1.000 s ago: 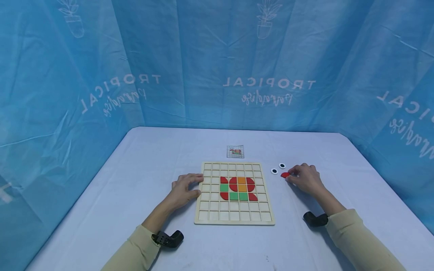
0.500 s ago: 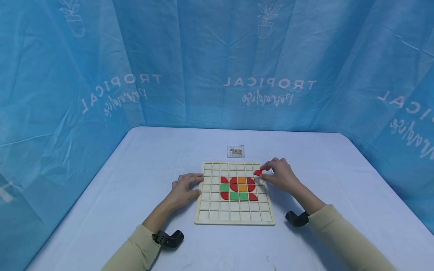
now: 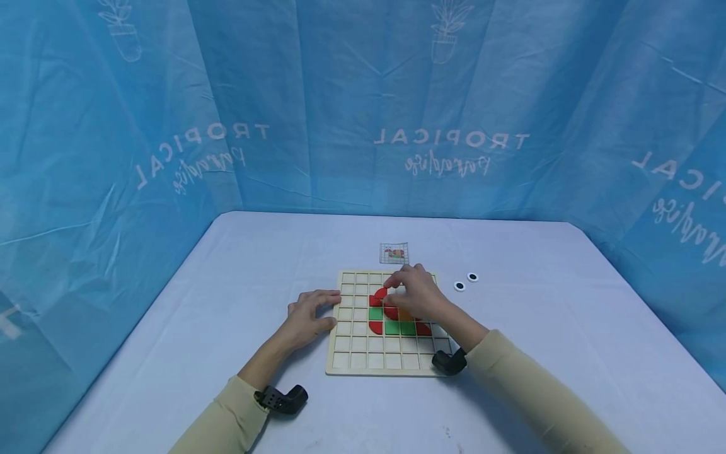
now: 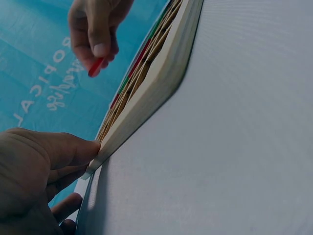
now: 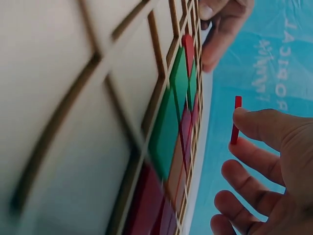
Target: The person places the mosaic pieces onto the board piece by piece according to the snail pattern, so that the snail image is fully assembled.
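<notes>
My right hand (image 3: 418, 295) pinches a red round-edged tile (image 3: 381, 293) between thumb and fingertips, over the upper part of the wooden grid board (image 3: 391, 372). In the right wrist view the red tile (image 5: 236, 120) appears edge-on, apart from the board. My left hand (image 3: 309, 318) touches the board's left edge with spread thumb and fingers. The left wrist view has the thumb of the left hand (image 4: 44, 166) against the board's rim (image 4: 161, 73). Red, green and orange tiles lie in the board's middle cells. The right hand hides some of them.
Two white discs with black centres, a nearer one (image 3: 459, 286) and a farther one (image 3: 473, 277), lie right of the board. Behind the board is a small pattern card (image 3: 394, 253). Blue curtains (image 3: 363, 107) surround the white table (image 3: 255, 252).
My right hand has lifted the red tile off the table beside the discs and carried it left over the board. The left hand stays at the board's edge.
</notes>
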`<state>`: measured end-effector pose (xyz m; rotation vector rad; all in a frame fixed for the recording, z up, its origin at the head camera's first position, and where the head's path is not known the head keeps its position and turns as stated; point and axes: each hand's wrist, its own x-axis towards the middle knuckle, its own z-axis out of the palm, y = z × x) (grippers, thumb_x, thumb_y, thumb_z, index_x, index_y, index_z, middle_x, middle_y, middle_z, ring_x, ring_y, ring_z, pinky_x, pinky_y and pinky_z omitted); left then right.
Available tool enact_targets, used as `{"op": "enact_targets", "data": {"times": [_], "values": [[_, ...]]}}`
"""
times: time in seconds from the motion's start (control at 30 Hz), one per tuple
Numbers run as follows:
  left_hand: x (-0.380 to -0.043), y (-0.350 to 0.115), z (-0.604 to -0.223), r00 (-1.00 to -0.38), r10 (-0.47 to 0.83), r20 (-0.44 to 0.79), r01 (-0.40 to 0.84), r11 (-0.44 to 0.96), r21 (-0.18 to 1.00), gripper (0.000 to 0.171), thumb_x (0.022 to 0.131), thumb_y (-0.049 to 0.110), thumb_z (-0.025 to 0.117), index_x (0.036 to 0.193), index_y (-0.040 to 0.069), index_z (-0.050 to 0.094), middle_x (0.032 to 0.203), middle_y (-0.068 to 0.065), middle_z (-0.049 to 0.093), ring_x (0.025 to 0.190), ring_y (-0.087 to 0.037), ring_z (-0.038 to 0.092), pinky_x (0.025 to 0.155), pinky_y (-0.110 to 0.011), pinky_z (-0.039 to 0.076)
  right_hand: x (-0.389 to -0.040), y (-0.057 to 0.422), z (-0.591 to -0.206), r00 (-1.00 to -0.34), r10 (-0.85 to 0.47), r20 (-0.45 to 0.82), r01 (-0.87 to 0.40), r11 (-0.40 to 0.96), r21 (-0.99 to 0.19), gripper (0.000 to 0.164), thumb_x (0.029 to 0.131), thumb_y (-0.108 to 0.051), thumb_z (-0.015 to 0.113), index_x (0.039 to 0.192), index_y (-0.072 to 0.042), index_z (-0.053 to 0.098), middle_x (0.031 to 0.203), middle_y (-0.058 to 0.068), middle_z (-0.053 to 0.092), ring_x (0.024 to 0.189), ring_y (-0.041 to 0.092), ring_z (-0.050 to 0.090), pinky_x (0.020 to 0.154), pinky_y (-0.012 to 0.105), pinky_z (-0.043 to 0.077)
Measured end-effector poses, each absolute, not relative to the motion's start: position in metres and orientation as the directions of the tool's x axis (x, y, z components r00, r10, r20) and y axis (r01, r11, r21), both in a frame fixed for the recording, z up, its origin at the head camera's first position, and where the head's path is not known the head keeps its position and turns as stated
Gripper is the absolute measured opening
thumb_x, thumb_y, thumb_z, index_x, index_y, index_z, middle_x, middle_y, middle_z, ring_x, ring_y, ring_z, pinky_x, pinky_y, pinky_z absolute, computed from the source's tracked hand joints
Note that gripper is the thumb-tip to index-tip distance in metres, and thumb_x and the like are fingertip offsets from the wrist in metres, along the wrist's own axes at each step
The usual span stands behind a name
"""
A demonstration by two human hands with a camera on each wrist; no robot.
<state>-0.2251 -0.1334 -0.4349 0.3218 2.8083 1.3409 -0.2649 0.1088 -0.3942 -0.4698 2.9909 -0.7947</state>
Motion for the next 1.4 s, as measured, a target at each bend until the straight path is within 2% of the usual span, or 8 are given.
{"op": "enact_targets", "data": {"times": [0.5, 0.87, 1.2, 1.4], "values": [[-0.227, -0.134, -0.437, -0.977, 0.201, 0.066, 0.178, 0.611, 0.771, 0.043, 0.080, 0.007, 0.066, 0.123, 0.009, 0.062, 0.140, -0.001, 0.052, 0.135, -0.026, 0.031, 0.101, -0.051, 0.014, -0.279, 0.078, -0.403, -0.903, -0.427, 0.041, -0.400, 0.803, -0.442, 0.021, 0.081, -0.029, 0.072, 0.100, -0.019, 0.072, 0.099, 0.000, 0.063, 0.093, 0.018, 0.046, 0.077, 0.034, 0.041], [-0.227, -0.134, -0.437, -0.978, 0.200, 0.056, 0.170, 0.614, 0.771, 0.043, 0.080, 0.009, 0.067, 0.123, 0.010, 0.062, 0.140, 0.000, 0.051, 0.135, -0.025, 0.031, 0.101, -0.048, 0.015, -0.281, 0.075, -0.410, -0.892, -0.452, 0.014, -0.426, 0.829, -0.362, 0.023, 0.081, -0.033, 0.072, 0.100, -0.020, 0.071, 0.094, -0.002, 0.062, 0.088, 0.017, 0.045, 0.078, 0.034, 0.038], [-0.226, -0.134, -0.435, -0.980, 0.191, 0.053, 0.162, 0.617, 0.770, 0.044, 0.080, 0.008, 0.067, 0.124, 0.010, 0.061, 0.140, -0.001, 0.051, 0.136, -0.026, 0.030, 0.101, -0.049, 0.015, -0.281, 0.075, -0.410, -0.886, -0.463, 0.034, -0.443, 0.822, -0.357, 0.021, 0.080, -0.034, 0.073, 0.097, -0.021, 0.071, 0.094, -0.002, 0.062, 0.087, 0.017, 0.044, 0.076, 0.034, 0.037], [-0.227, -0.134, -0.437, -0.980, 0.191, 0.058, 0.166, 0.620, 0.767, 0.043, 0.080, 0.008, 0.067, 0.123, 0.010, 0.062, 0.140, 0.000, 0.051, 0.136, -0.025, 0.030, 0.101, -0.048, 0.015, -0.281, 0.077, -0.408, -0.891, -0.453, 0.040, -0.435, 0.824, -0.364, 0.026, 0.079, -0.034, 0.074, 0.101, -0.020, 0.072, 0.096, -0.002, 0.065, 0.089, 0.017, 0.047, 0.076, 0.032, 0.039]]}}
